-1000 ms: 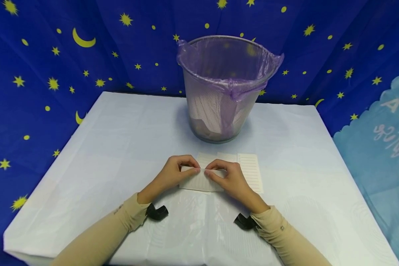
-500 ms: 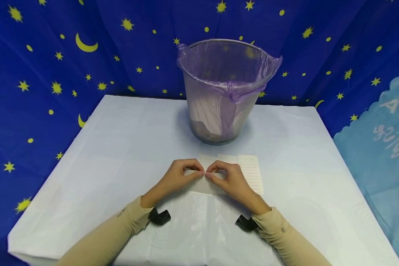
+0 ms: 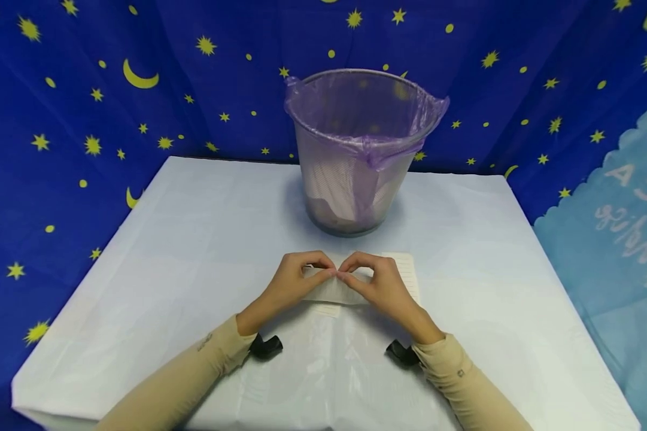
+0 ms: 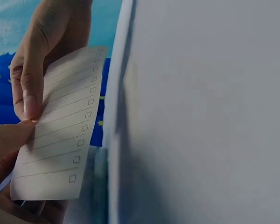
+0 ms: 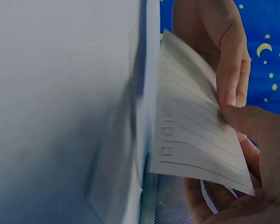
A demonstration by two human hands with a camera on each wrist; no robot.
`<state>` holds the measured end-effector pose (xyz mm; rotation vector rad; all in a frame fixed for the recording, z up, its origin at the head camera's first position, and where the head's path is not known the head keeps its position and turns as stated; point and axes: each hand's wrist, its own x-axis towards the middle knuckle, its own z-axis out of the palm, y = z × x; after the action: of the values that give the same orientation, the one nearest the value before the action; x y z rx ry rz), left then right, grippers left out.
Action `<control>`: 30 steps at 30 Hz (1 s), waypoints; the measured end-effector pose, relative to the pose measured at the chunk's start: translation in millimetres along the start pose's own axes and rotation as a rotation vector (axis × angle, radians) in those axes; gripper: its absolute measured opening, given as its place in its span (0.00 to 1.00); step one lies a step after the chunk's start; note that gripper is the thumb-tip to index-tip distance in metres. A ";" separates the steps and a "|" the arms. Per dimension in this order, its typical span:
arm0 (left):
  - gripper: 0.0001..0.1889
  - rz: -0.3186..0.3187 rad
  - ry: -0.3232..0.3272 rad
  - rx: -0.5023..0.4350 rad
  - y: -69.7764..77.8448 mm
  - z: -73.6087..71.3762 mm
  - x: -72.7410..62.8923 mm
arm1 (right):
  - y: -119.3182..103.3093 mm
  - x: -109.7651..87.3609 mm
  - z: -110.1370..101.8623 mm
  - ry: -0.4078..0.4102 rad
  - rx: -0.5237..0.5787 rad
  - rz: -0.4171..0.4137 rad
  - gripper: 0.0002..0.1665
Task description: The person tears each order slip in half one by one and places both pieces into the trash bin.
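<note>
A small lined sheet of paper (image 3: 334, 291) is held up between both hands, tilted above the table. My left hand (image 3: 295, 276) pinches its upper edge near the middle between thumb and fingers. Right beside it, my right hand (image 3: 379, 279) pinches the same edge, the two thumb tips almost meeting. The left wrist view shows the sheet (image 4: 60, 126) with ruled lines and a column of small checkboxes, slightly bent. In the right wrist view the paper (image 5: 196, 121) looks whole. Other lined sheets (image 3: 406, 272) lie flat on the table behind and below the hands, partly covered.
A mesh wastebasket (image 3: 328, 173) lined with a purple plastic bag (image 3: 377, 152) stands behind the hands. White cloth covers the table (image 3: 215, 221). Blue star-patterned fabric (image 3: 221, 78) hangs behind, and a light blue panel (image 3: 625, 263) with lettering is at the right.
My left hand has shifted right along the edge until the fingertips of both hands meet. Both hands have lifted slightly, raising the sheet and exposing another sheet's corner beneath it.
</note>
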<state>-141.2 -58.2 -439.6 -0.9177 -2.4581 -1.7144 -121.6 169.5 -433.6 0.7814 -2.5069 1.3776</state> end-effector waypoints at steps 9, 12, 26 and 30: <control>0.03 0.033 0.035 0.107 25.2 -4.6 20.9 | -14.2 9.5 -19.6 0.038 0.004 0.040 0.03; 0.03 0.034 0.032 0.109 33.7 -5.6 29.0 | -19.7 13.6 -28.0 0.050 -0.014 0.039 0.03; 0.02 0.009 -0.039 0.044 77.0 -26.4 64.2 | -50.4 40.7 -67.5 0.056 -0.049 0.021 0.03; 0.02 0.033 -0.049 0.061 90.7 -34.7 74.4 | -61.0 49.0 -78.6 0.056 -0.063 0.005 0.03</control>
<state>-171.7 -33.3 -323.8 -0.9993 -2.4956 -1.6169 -138.6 190.3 -326.0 0.7155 -2.4979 1.2973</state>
